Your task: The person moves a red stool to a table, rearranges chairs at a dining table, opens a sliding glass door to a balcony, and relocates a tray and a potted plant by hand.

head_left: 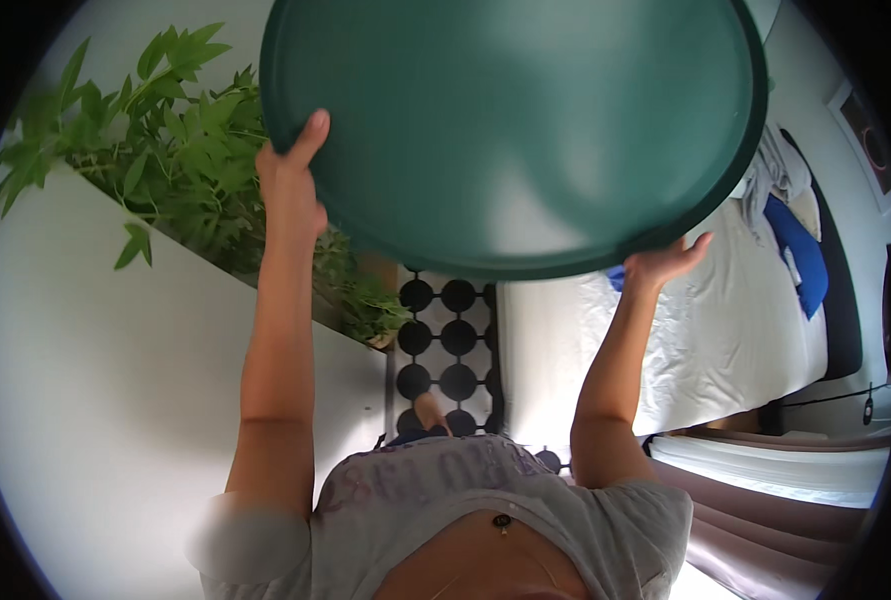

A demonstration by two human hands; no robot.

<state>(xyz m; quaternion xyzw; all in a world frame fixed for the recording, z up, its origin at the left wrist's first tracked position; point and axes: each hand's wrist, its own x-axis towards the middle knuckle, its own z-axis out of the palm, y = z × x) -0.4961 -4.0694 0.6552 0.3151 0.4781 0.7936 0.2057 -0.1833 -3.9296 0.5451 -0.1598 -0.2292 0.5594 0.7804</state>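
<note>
I hold a large round dark-green tray (515, 120) up in front of my head, tilted, filling the top of the view. My left hand (290, 185) grips its left rim, thumb up over the edge. My right hand (665, 262) supports its lower right rim from beneath, fingers spread against the underside. Both arms are raised from the lower edge of the picture.
A leafy green plant (175, 160) stands at the left behind a white surface (95, 400). Below lies a rug with black circles (455, 340). A bed with white sheets (725, 330) and blue cloth (800, 255) is at the right. A foot (430, 410) shows on the rug.
</note>
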